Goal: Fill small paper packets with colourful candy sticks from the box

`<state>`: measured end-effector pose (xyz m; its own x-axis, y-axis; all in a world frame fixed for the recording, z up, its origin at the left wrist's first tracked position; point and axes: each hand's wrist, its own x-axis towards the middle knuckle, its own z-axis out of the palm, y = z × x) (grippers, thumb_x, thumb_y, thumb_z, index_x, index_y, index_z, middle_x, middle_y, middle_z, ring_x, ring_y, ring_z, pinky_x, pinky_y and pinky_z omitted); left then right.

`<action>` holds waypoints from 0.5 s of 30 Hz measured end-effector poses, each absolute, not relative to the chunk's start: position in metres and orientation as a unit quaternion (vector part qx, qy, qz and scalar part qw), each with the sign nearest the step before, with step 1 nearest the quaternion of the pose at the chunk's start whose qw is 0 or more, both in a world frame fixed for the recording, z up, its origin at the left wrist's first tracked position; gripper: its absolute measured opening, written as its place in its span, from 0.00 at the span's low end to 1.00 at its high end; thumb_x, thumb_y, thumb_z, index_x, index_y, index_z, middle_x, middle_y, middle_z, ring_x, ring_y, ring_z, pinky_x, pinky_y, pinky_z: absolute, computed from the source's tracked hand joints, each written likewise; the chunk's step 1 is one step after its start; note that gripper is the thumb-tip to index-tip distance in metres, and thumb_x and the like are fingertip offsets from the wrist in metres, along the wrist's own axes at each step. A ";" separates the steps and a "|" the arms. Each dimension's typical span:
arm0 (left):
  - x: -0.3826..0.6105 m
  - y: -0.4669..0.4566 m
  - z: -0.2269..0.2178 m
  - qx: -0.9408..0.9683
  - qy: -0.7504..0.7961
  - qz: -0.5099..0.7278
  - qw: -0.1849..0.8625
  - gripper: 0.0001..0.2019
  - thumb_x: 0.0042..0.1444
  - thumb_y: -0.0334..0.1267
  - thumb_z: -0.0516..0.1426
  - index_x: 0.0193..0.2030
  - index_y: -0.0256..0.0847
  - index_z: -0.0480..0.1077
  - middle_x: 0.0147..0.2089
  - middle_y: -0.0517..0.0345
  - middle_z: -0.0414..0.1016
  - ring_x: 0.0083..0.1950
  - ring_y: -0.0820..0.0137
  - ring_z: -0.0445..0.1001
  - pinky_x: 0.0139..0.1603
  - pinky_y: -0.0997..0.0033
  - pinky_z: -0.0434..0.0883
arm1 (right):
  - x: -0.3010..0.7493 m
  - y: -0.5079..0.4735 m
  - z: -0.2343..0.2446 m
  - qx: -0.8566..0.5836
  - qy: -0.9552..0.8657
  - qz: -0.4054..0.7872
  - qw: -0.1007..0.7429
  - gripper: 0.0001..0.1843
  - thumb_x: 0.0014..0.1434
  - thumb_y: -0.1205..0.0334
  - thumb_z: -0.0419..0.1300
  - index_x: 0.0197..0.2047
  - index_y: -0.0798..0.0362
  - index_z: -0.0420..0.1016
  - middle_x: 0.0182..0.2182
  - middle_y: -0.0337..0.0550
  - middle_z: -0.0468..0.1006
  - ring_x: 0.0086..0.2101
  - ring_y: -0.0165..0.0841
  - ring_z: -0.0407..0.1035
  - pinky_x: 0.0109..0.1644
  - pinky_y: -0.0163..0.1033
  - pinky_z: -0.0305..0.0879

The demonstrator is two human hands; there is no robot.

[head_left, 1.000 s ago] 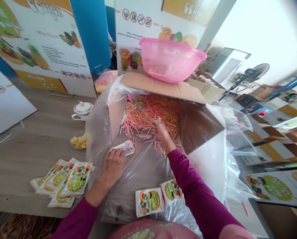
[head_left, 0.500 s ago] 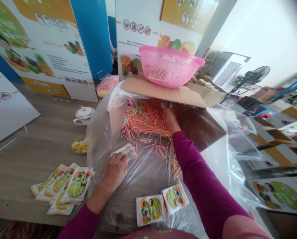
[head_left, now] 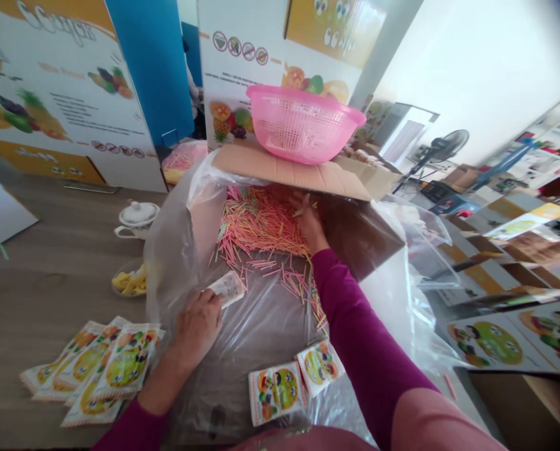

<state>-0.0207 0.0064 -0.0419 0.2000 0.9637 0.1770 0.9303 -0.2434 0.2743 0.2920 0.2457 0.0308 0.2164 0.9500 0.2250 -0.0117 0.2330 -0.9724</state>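
Observation:
My right hand reaches deep into a heap of thin pink, orange and green sticks lying on clear plastic inside an open cardboard box. Its fingers are curled round a few sticks. My left hand rests on the plastic sheet nearer me, fingers closed on a small printed packet. Two more printed packets lie on the plastic just in front of me.
A pink mesh basket sits on the box's far flap. On the wooden table to the left are several printed packets, a small dish of yellow pieces and a white lidded pot. Printed display boards stand behind; a fan is at right.
My right hand moved from the near edge of the stick heap to its far side under the box flap. My left hand kept hold of the packet. The view shifted slightly.

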 end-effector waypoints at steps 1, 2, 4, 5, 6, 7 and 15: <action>-0.024 0.011 -0.041 0.760 0.620 0.179 0.079 0.15 0.64 0.29 0.54 0.37 0.42 0.83 0.43 0.47 0.84 0.48 0.58 0.81 0.48 0.62 0.73 | 0.291 0.241 0.034 -0.460 -0.468 0.411 0.633 0.29 0.74 0.31 0.51 0.49 0.45 0.79 0.37 0.42 0.83 0.45 0.37 0.80 0.48 0.42 0.72; -0.027 0.016 -0.040 0.740 0.629 0.210 0.113 0.13 0.63 0.31 0.56 0.33 0.42 0.82 0.40 0.49 0.84 0.45 0.59 0.80 0.45 0.64 0.72 | 0.288 0.234 0.036 -0.439 -0.442 0.433 0.652 0.26 0.73 0.32 0.55 0.47 0.45 0.79 0.31 0.38 0.79 0.39 0.35 0.78 0.46 0.41 0.72; -0.031 0.024 -0.037 0.680 0.643 0.290 0.201 0.09 0.58 0.37 0.60 0.28 0.43 0.80 0.32 0.56 0.80 0.36 0.64 0.77 0.39 0.67 0.70 | 0.276 0.210 0.036 -0.399 -0.401 0.476 0.673 0.18 0.71 0.39 0.63 0.43 0.45 0.79 0.21 0.29 0.64 0.25 0.31 0.67 0.39 0.37 0.70; -0.032 0.026 -0.035 0.644 0.643 0.332 0.246 0.08 0.56 0.41 0.63 0.28 0.43 0.80 0.29 0.59 0.78 0.32 0.66 0.75 0.36 0.68 0.69 | 0.268 0.192 0.035 -0.382 -0.392 0.501 0.671 0.15 0.70 0.43 0.66 0.41 0.45 0.79 0.18 0.26 0.57 0.21 0.29 0.59 0.35 0.36 0.69; -0.032 0.026 -0.033 0.610 0.639 0.371 0.286 0.08 0.52 0.44 0.65 0.27 0.43 0.80 0.26 0.62 0.76 0.30 0.68 0.73 0.34 0.69 0.67 | 0.257 0.173 0.034 -0.366 -0.388 0.529 0.660 0.14 0.69 0.45 0.68 0.40 0.45 0.79 0.17 0.24 0.51 0.19 0.28 0.52 0.32 0.35 0.67; -0.031 0.024 -0.030 0.578 0.632 0.406 0.319 0.09 0.49 0.46 0.66 0.27 0.43 0.80 0.25 0.64 0.75 0.28 0.69 0.71 0.32 0.70 0.66 | 0.246 0.151 0.034 -0.354 -0.387 0.560 0.641 0.15 0.69 0.44 0.69 0.39 0.46 0.80 0.17 0.24 0.48 0.19 0.28 0.49 0.30 0.35 0.66; -0.004 -0.009 -0.011 0.458 0.571 0.512 0.450 0.16 0.41 0.50 0.73 0.24 0.42 0.76 0.23 0.66 0.72 0.26 0.74 0.67 0.29 0.73 0.65 | 0.165 0.046 0.049 -0.249 -0.464 0.644 0.555 0.36 0.64 0.21 0.61 0.43 0.47 0.86 0.16 0.32 0.61 0.30 0.36 0.75 0.38 0.39 0.74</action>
